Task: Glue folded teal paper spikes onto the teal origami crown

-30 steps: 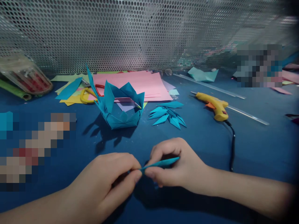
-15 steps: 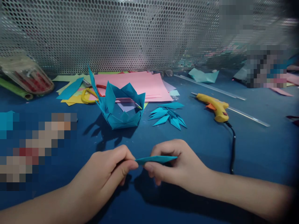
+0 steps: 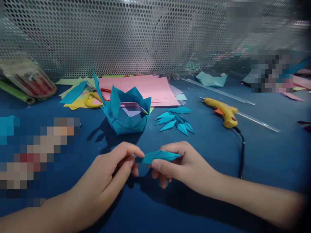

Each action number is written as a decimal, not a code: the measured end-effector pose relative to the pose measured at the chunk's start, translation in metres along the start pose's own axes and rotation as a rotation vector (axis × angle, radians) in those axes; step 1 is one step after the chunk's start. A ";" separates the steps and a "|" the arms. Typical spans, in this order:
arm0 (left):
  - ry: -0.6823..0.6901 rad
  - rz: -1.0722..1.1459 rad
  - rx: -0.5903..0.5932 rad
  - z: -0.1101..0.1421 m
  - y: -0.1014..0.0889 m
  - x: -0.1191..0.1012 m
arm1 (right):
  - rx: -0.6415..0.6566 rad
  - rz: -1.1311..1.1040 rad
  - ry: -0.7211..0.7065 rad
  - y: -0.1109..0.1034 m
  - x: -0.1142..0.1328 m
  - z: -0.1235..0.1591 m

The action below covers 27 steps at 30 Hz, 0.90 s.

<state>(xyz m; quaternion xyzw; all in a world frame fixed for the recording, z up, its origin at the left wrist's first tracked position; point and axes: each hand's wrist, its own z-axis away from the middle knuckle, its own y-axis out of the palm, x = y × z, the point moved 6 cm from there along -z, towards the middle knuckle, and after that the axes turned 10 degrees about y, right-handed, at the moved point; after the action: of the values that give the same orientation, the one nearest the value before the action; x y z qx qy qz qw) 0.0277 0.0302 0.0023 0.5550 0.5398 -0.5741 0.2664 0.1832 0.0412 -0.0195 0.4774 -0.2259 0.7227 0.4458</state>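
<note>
A folded blue paper piece (image 3: pixel 159 156), long and pointed, lies level between my two hands above the table. My right hand (image 3: pixel 181 161) pinches it between thumb and fingers, and its right tip reaches toward my palm. My left hand (image 3: pixel 116 170) has thumb and fingers closed on the left end, which they partly cover. Just beyond stands a blue paper bowl shape (image 3: pixel 131 124) with pointed petals, one tall petal rising at its left. To its right lies a small pile of pointed blue paper pieces (image 3: pixel 175 119).
Behind the bowl shape are pink paper sheets (image 3: pixel 145 85) and yellow-handled scissors (image 3: pixel 88 101). A yellow glue gun (image 3: pixel 224 111) with a black cord lies at right, near clear glue sticks (image 3: pixel 218 91). A jar (image 3: pixel 31 79) and a green roll (image 3: pixel 16 93) lie at left. A perforated metal panel (image 3: pixel 136 38) closes the back.
The paper piece has been raised slightly and tilted, so more of its broad face shows. My left fingers have loosened and shifted a little left along its end.
</note>
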 end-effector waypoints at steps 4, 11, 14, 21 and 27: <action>-0.107 0.000 -0.029 -0.003 -0.005 0.005 | 0.102 0.057 -0.048 0.003 0.000 0.002; -0.137 -0.029 0.049 -0.011 -0.009 0.013 | 0.221 -0.013 -0.045 0.007 -0.003 0.003; -0.102 -0.064 0.052 -0.015 -0.013 0.015 | 0.211 0.104 -0.039 0.004 -0.001 0.004; -0.203 -0.071 -0.132 -0.019 -0.025 0.016 | -0.806 0.890 -0.373 -0.077 0.052 0.024; -0.266 0.130 -0.072 -0.021 -0.015 0.017 | -1.234 1.278 0.478 -0.192 0.049 0.039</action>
<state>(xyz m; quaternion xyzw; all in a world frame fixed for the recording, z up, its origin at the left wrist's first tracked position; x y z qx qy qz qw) 0.0172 0.0590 -0.0045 0.4979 0.4829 -0.6044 0.3920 0.3598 0.1292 0.0221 -0.2227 -0.6943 0.6623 0.1723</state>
